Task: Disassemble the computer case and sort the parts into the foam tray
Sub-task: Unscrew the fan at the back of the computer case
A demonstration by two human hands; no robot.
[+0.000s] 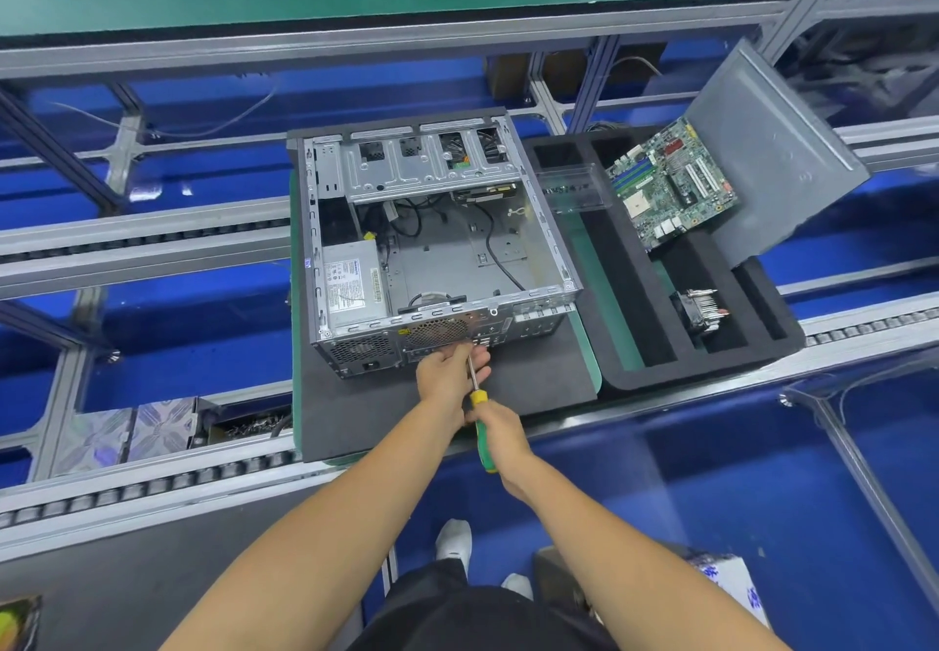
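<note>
Computer case lies open-side up on mat, rear panel at near edge for screw access. Right hand grips screwdriver handle; left hand pinches shaft, steadying tip at rear panel. Foam tray right of case holds motherboard, heatsink.

A green pallet on the roller conveyor carries a dark mat and, seemingly, the foam tray.

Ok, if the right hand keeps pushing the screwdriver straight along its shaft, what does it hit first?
Likely the computer case's rear panel beside the fan grille; the screwdriver tip is hidden by the left hand steadying the shaft. The right hand grips the handle.
</note>
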